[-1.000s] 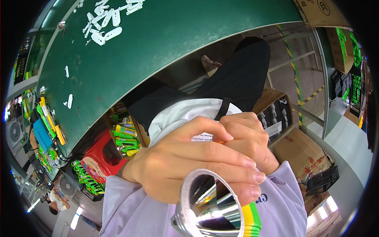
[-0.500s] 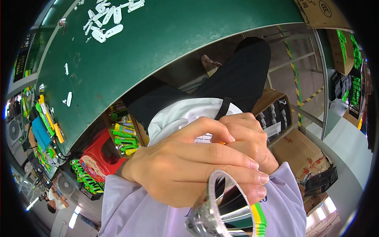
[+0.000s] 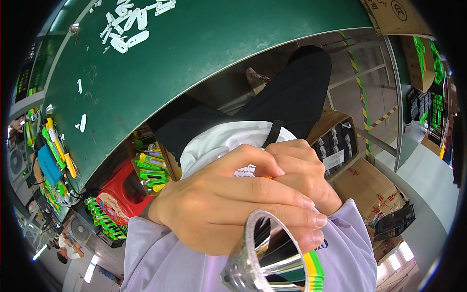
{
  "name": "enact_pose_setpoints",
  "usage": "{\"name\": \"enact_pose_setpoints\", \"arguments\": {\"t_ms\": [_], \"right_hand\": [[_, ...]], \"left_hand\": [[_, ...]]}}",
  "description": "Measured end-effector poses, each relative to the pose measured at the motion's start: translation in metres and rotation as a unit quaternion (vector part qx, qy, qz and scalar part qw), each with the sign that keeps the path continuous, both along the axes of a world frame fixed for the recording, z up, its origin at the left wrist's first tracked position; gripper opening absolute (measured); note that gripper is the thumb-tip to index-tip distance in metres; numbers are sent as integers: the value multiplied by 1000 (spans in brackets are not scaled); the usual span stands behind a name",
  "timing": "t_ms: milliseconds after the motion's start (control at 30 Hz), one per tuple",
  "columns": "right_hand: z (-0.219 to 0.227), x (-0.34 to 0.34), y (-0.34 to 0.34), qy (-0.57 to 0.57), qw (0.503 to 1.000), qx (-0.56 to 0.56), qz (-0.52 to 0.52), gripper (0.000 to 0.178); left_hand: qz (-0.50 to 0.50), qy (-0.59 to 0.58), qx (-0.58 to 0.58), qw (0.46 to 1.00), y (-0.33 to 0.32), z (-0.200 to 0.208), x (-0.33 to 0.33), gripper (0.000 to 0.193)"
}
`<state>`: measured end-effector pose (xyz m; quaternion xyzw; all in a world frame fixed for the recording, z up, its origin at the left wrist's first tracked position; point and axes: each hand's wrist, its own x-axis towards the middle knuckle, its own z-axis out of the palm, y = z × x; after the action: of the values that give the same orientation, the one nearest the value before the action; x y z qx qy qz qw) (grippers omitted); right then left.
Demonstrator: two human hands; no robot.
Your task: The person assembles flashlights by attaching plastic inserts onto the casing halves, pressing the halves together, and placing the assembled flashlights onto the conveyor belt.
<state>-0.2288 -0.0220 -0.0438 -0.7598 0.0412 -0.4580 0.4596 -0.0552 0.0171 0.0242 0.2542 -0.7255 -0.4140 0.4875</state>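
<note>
Both hands meet close in front of my chest. My left hand (image 3: 219, 204) is closed, its fingers stretched across the front of my right hand (image 3: 301, 165). Just below the left fingertips, a flashlight (image 3: 249, 255) shows its clear, cone-shaped head with a mirrored inside. Green and yellow plastic (image 3: 314, 270) appears behind the rim; my fingers hide the rest. My right hand is curled, and what lies inside it is hidden. A small orange spot and a piece of white printed material (image 3: 244, 171) show in the gap between the hands.
White plastic parts (image 3: 129, 31) lie scattered on the green table (image 3: 204, 44). Yellow-green flashlights (image 3: 58, 141) and a blue basket (image 3: 48, 163) sit at its left end. A red stool (image 3: 121, 190) stands left; a box of flashlights (image 3: 153, 168) is beside my leg. Cartons (image 3: 362, 182) stand right.
The flashlight's head has shifted slightly left, and the surroundings have slid a little left in view. Both hands keep nearly the same closed pose.
</note>
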Motion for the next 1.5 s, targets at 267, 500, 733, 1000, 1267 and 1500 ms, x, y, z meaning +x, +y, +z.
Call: {"name": "enact_pose_setpoints", "arguments": {"t_ms": [267,500,733,1000,1267,1500], "right_hand": [[2,0,1,19,998,-28,-54,28],[2,3,4,12,996,-6,-90,27],[4,5,5,5,993,-5,-115,24],[4,2,3,24,989,-42,-137,25],[5,3,5,28,992,-13,-124,25],[5,5,4,19,993,-10,-115,27]], "left_hand": [[14,-1,16,1000,3,0,-1,6],[-8,-28,26,999,0,0,4,7],[7,-13,31,999,2,-1,2,6],[-3,-15,9,1000,-1,-6,1,8],[7,-24,35,999,1,-3,3,10],[-4,-44,30,999,1,-2,7,13]]}}
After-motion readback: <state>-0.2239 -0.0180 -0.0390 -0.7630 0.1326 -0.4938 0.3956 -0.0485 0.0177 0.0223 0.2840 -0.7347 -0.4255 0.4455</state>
